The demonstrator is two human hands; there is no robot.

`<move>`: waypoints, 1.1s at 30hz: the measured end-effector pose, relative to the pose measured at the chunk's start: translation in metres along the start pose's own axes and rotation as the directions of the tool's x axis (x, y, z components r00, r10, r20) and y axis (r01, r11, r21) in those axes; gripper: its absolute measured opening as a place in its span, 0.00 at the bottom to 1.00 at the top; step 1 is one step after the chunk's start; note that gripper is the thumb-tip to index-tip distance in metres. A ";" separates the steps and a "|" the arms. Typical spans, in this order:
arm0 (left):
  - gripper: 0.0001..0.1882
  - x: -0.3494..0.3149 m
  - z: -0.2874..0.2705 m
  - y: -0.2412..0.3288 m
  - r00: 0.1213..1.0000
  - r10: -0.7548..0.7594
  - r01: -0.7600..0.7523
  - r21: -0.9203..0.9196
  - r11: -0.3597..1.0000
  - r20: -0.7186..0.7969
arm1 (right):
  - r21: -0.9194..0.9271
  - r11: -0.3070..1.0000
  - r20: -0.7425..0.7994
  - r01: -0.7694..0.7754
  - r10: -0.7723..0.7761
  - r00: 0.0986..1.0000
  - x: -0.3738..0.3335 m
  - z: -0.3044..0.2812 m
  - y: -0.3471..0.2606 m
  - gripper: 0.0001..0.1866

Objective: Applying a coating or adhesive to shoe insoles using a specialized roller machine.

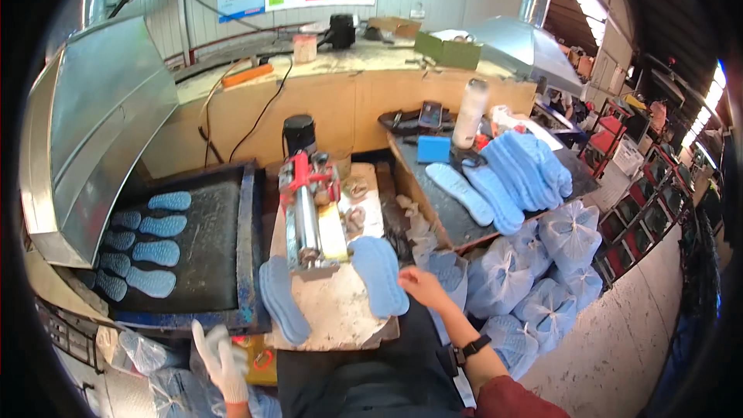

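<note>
My left hand (221,362), in a white glove with an orange cuff, hangs in front of the dark conveyor; its fingers are spread and hold nothing. My bare right hand (422,288) has its fingertips pinched at the right edge of a stack of blue insoles (378,275). That stack lies on the right of a worn, pale work board (333,310). Another blue insole stack (283,299) leans at the board's left edge. Between the stacks stands a small machine with red fittings and a shiny metal roller (307,220).
Several insoles (156,251) lie on the dark conveyor (209,251) under a metal hood (101,131). At right, more insoles (518,170), a blue box (433,149) and a bottle (470,114) sit on a dark table. Bagged insoles (499,275) are piled below it.
</note>
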State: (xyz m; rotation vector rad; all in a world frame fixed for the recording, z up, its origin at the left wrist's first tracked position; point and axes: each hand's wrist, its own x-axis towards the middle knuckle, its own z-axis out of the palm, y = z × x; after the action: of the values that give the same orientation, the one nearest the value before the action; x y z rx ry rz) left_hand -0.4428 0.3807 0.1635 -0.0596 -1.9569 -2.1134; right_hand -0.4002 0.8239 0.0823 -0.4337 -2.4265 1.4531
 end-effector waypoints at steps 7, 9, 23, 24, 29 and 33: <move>0.40 0.048 0.082 0.046 0.983 0.181 -0.175 -0.141 0.974 0.031 | -0.391 0.920 -0.181 -0.019 -0.057 0.982 0.034 0.061 -0.001 0.24; 0.37 0.066 0.085 0.037 0.983 0.169 -0.154 -0.184 0.971 0.067 | -0.636 0.771 -0.196 -0.017 -0.141 0.970 0.038 0.076 -0.001 0.32; 0.23 0.075 0.074 0.008 0.973 -0.130 0.126 0.028 0.992 0.189 | 0.317 0.938 -0.085 -0.140 0.175 0.981 0.066 0.052 -0.018 0.19; 0.22 0.074 0.076 0.008 0.985 -0.125 0.128 -0.020 0.992 0.118 | 0.164 0.986 -0.175 0.038 -0.009 0.985 0.072 0.055 -0.029 0.20; 0.34 0.096 0.144 0.023 0.985 0.035 0.038 -0.407 0.912 0.171 | -0.395 0.835 -0.267 0.383 -0.503 0.822 0.086 0.033 -0.085 0.33; 0.39 0.119 0.190 0.027 0.949 0.169 0.000 -0.536 0.844 0.265 | -0.496 0.776 -0.228 0.390 -0.550 0.804 0.087 0.030 -0.114 0.30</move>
State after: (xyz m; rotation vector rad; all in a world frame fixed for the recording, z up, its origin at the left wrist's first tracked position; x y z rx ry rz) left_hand -0.5796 0.5469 0.2312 -0.5995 -1.3940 -2.6427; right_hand -0.5040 0.7832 0.1770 -0.1227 -2.2958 0.5591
